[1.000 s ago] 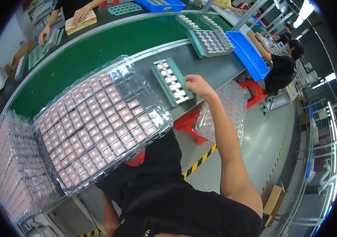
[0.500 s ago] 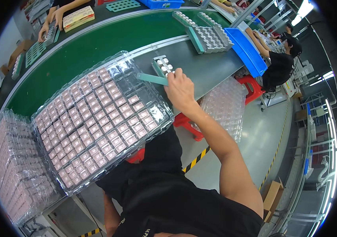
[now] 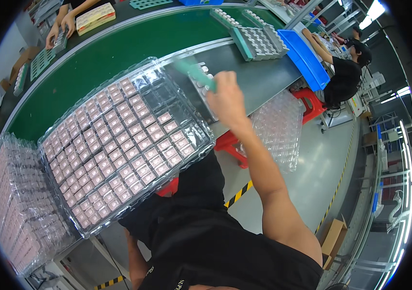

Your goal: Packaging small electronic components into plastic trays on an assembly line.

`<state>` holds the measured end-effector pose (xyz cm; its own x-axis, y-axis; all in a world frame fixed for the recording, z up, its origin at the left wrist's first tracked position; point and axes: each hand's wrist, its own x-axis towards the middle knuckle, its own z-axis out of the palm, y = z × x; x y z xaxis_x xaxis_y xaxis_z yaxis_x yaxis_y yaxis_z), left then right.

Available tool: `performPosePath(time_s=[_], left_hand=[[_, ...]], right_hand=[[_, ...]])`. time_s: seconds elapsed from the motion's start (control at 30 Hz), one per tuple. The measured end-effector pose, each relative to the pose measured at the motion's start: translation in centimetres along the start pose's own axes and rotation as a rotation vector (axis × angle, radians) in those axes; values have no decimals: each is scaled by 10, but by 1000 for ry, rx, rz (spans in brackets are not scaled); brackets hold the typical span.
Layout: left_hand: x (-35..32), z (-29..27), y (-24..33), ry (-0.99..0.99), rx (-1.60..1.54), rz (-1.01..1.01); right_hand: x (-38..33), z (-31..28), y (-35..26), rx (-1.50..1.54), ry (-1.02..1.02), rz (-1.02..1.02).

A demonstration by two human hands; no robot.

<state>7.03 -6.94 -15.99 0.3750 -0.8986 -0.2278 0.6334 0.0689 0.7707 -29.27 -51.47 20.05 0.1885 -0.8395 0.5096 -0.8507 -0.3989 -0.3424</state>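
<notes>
My right hand [image 3: 227, 96] is closed on one end of a flat green strip [image 3: 194, 72], which is smeared by motion. The strip hangs over a narrow grey holder [image 3: 201, 89] that carries small white pieces, partly covered by the strip and my fingers. Left of it, a clear plastic tray [image 3: 186, 130] carries rows of small pink square pieces [image 3: 119, 125]; several pockets at its far right corner hold none. Of my left arm only a piece of forearm [image 3: 137, 258] shows below the tray, and the hand is hidden.
A stack of filled clear trays [image 3: 22, 203] stands at left. Beyond runs a green conveyor belt [image 3: 119, 53]. Grey holders with white pieces [image 3: 259, 41] and a blue bin [image 3: 307, 60] lie at right. Another person's hands [image 3: 61, 31] work across the belt.
My right hand has moved slightly right and nearer, and the green strip has swung from level to slanting over the grey holder. The holder now shows at a steeper slant.
</notes>
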Motion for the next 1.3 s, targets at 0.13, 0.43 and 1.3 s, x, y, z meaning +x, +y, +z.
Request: performPosePath(time_s=[0.13, 0.43, 1.3], left_hand=[[1, 13, -4, -61, -145, 17], [0, 16, -29, -220, -467, 29], [10, -29, -77, -682, -1317, 138]], right_hand=[[25, -30, 56, 107, -106, 278], [4, -10, 146, -112, -388, 206], [137, 13, 196, -111, 133, 335]])
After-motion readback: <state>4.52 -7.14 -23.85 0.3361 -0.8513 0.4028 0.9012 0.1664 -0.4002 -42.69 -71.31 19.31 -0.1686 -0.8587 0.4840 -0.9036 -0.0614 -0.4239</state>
